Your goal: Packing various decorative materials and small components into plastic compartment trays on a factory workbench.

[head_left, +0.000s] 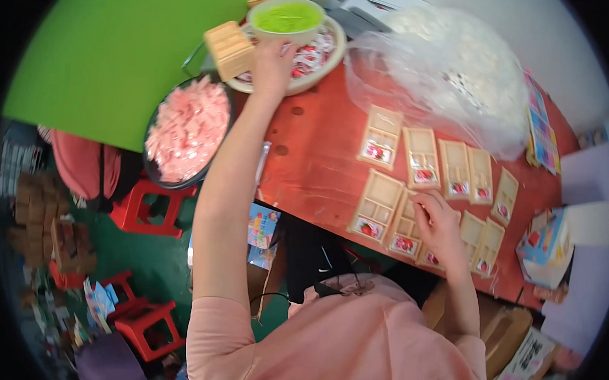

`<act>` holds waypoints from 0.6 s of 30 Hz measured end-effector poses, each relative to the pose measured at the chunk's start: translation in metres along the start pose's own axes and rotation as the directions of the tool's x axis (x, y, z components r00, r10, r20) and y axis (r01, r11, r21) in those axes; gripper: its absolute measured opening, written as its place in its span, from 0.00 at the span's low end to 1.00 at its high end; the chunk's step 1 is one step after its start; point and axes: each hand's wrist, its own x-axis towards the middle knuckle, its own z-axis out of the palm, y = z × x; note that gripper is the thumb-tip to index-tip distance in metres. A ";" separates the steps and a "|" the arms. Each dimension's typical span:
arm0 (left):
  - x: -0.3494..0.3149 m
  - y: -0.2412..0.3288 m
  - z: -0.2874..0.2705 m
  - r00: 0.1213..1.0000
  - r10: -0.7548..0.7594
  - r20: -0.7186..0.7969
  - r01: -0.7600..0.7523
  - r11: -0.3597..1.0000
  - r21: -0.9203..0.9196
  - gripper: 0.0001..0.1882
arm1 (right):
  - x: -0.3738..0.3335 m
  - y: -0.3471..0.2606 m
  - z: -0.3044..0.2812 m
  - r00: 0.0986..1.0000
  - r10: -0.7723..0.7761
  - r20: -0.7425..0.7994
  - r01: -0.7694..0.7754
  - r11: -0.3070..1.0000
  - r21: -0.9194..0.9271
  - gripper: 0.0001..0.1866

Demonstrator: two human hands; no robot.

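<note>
My left hand (pixel 272 66) reaches over the near rim of a cream basin (pixel 334 61) that holds red-and-white pieces (pixel 313 58). Its fingers are curled down at those pieces; whatever they hold is hidden. My right hand (pixel 440 226) hovers above a front row of light wooden trays, thumb and fingers drawn together. Anything in that pinch is too small to make out. Beneath it is a partly covered compartment tray (pixel 406 225), and to its left another tray (pixel 375 210). Small red-and-white pieces lie in the trays' near compartments. A back row includes a tray (pixel 421 158).
A bowl of bright green pieces (pixel 285 18) rests on the basin, beside stacked wooden trays (pixel 229 49). Left stands a dark pan of pink pieces (pixel 188 132) above a red stool (pixel 154 210). A large clear bag of white material (pixel 459 68) covers the red table's (pixel 313 143) far right.
</note>
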 end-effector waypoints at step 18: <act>-0.210 0.165 -0.028 0.966 0.020 0.258 0.075 0.933 -0.353 0.06 | -0.016 0.009 0.072 0.991 -0.018 0.129 0.079 0.871 -0.485 0.34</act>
